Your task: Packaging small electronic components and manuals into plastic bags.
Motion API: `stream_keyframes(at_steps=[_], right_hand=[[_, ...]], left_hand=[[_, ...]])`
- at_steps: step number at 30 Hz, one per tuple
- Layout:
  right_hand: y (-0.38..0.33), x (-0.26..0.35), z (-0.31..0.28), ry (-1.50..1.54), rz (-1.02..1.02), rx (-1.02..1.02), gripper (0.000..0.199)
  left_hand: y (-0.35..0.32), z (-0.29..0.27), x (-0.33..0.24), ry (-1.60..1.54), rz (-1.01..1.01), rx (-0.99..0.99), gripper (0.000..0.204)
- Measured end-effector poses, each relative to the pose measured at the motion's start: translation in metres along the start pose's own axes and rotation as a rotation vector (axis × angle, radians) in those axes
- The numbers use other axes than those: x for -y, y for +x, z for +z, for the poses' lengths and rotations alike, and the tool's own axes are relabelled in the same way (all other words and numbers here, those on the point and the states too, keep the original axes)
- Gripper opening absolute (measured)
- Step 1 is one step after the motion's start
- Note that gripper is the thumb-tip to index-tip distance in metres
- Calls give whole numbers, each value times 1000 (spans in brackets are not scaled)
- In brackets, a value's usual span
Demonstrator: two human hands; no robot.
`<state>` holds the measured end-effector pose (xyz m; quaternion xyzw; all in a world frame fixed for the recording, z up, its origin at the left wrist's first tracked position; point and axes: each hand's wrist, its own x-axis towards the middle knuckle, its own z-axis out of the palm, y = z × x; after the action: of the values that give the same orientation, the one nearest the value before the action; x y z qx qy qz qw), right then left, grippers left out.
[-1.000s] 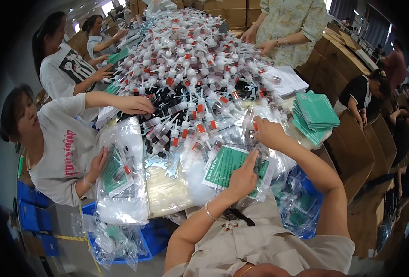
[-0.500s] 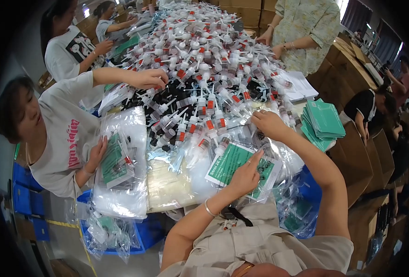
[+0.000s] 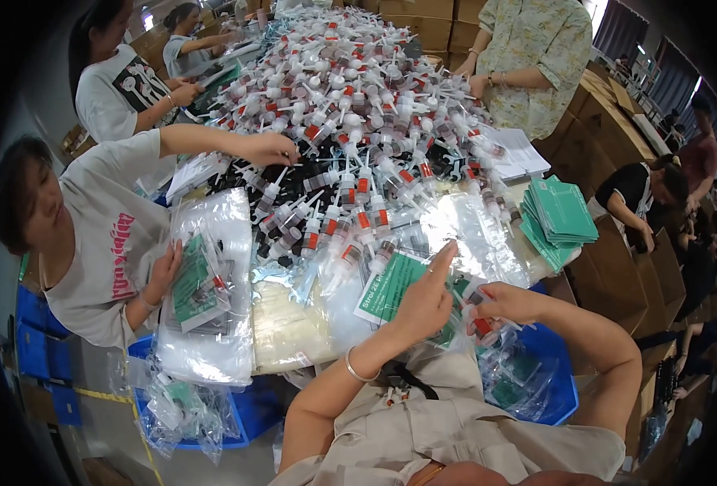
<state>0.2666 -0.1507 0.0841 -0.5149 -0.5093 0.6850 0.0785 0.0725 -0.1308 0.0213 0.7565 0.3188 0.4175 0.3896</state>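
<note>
My left hand (image 3: 423, 306) is over a green printed leaflet (image 3: 392, 283) on a stack of clear plastic bags, its index finger stretched out and the thumb apart. Some of its fingers are hidden. Close to it, my right hand (image 3: 511, 304) is closed on a clear plastic bag with a red-labelled small bottle (image 3: 482, 326) and something green showing in it. Just beyond lie flat clear bags (image 3: 464, 225). Several small bottles with white nozzles and red labels (image 3: 362, 219) lie at the near edge of a large heap (image 3: 350, 105).
Light-blue flat wrenches (image 3: 294, 282) and black parts (image 3: 273, 271) lie left of the leaflet. Green leaflets (image 3: 561, 212) are stacked at right. Blue bins (image 3: 565, 385) hold filled bags below the table edge. A co-worker's arm (image 3: 204, 144) reaches in from the left; cardboard boxes (image 3: 618, 275) stand right.
My right hand has come back from the far end of the bags to beside my left hand, with the bag in it. My left hand has shifted only slightly.
</note>
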Motion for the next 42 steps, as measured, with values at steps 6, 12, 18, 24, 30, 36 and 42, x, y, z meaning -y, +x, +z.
stream_keyframes(at_steps=[6, 12, 18, 24, 30, 36, 42], right_hand=[[66, -23, -7, -158, -305, -113, 17], [51, 41, -13, -1164, -675, -90, 16], [63, 108, 72, -1109, -829, -42, 14], [185, 86, 155, -1415, -1537, -89, 10], [221, 86, 169, -1700, -1402, -45, 9], [224, 76, 152, -1706, -1191, -334, 11], [261, 101, 160, -1604, -1311, -228, 11]], left_hand=[[-7, 7, -41, 195, 218, 32, 74], [-11, -11, -23, 76, 180, -138, 74], [-21, -3, 35, 403, -381, 434, 66], [-22, 6, 42, 51, 214, -228, 62], [-25, 10, 58, 3, 141, -226, 61], [-23, 12, 62, -11, 100, -276, 56], [-22, 4, 54, -8, 64, -297, 53]])
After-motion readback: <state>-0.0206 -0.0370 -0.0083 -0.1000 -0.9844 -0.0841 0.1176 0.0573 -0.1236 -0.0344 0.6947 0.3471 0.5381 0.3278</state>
